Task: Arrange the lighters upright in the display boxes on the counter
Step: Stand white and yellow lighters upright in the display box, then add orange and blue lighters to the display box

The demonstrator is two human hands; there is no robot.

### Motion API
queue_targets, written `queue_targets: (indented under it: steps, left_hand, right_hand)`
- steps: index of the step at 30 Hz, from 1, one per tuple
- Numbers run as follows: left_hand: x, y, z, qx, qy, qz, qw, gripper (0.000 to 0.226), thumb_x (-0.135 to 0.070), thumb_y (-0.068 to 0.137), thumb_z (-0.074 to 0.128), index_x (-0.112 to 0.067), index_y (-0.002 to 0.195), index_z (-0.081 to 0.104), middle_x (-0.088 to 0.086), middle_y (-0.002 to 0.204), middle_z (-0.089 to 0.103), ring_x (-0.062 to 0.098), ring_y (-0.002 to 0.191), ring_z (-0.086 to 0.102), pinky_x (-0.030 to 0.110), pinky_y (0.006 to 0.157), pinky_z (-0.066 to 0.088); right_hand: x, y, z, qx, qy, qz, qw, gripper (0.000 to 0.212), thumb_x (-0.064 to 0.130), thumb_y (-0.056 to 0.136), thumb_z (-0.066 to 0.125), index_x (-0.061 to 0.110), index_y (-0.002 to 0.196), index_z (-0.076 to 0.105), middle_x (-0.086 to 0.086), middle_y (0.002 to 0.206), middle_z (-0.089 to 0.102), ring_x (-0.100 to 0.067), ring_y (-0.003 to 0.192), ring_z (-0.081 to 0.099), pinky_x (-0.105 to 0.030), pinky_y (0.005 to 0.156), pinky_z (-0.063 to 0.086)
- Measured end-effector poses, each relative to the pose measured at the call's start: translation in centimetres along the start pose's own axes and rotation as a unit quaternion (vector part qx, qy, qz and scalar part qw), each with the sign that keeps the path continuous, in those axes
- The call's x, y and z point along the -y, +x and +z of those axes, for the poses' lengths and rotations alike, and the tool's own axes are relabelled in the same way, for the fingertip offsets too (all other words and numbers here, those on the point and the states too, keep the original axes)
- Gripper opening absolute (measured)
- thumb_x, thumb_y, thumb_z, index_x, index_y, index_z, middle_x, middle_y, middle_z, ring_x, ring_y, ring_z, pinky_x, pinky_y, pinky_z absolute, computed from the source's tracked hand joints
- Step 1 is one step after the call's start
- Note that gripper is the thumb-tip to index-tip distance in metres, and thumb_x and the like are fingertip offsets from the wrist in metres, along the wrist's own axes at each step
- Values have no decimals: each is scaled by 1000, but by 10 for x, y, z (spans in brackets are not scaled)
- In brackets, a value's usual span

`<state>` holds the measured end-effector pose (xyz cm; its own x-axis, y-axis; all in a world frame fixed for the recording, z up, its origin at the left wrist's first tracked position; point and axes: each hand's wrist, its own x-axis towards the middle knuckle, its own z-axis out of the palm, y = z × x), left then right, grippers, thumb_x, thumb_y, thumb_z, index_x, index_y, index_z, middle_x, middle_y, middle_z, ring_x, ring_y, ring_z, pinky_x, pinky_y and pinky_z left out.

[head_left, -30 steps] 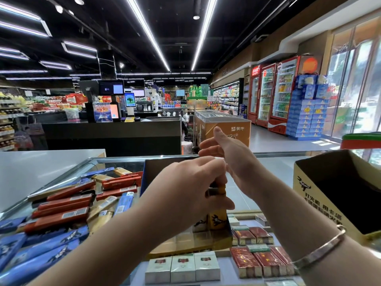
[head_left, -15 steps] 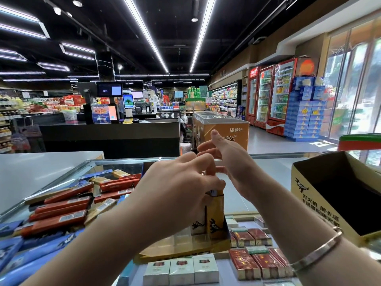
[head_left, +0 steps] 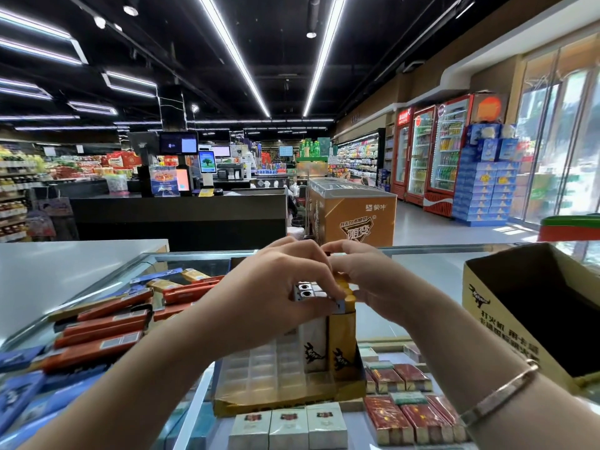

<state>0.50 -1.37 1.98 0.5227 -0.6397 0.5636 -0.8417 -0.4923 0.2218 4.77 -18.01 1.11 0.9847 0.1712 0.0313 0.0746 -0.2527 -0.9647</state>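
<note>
A low yellow display box [head_left: 285, 399] with a clear gridded insert stands on the glass counter in front of me. Several lighters [head_left: 328, 345], white and yellow with a dark animal print and silver tops, stand upright at its right side. My left hand [head_left: 276, 293] curls over their tops, fingers pinching the silver heads. My right hand [head_left: 360, 277] meets it from the right, fingers bent around the yellow lighters' tops.
A large open cardboard carton [head_left: 532, 306] with printed text sits at the right on the counter [head_left: 422, 264]. Under the glass lie red and blue cigarette cartons [head_left: 100, 332] at left and packs [head_left: 402, 414] below. A white countertop [head_left: 65, 274] lies at left.
Both hands came down onto the tops of the lighters in the box. The right hand's fingers, raised before, now curl over the lighters. The view shifted slightly.
</note>
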Motion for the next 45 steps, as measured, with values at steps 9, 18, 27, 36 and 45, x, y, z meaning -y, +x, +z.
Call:
queue_targets:
  steps: [9,18,27,36,45]
  left_hand:
    - [5,3,18,35,-151,-125,980,24,-58,71,60,-45,91,61,-28,101,48,-3,93,51,30,82,46]
    - [-10,2,58,-41,-191,-53,979,27,-17,85,64,-34,104,56,-23,113,44,6,110,50,32,90,50]
    - [-13,5,49,-40,-187,-46,980,37,-25,84,65,-23,120,57,-12,124,47,5,120,45,34,100,43]
    - [23,-26,8,-186,-9,-176,967,19,-14,89,56,-23,106,60,-8,109,55,7,97,54,32,81,53]
    - [90,-57,-18,17,150,-467,871,43,-18,80,54,-22,123,51,0,107,59,14,90,56,31,79,50]
  right_hand:
    - [-1,-1,-14,14,2,-7,1000,20,13,88,60,15,108,56,-8,93,62,-20,87,59,-35,72,48]
    - [2,-5,-37,-57,-9,2,998,25,-3,87,45,13,99,62,-11,92,54,-22,83,51,-31,58,44]
    - [4,4,-26,-84,-38,-7,996,16,2,85,57,15,78,65,-3,80,64,-7,64,61,-11,40,43]
    - [9,-8,0,-84,93,-11,992,21,-6,86,50,-5,103,62,-8,70,59,-1,33,54,-10,31,35]
    - [11,-13,5,-82,89,-25,992,24,-9,84,47,-11,102,61,-10,95,59,2,32,52,-8,32,34]
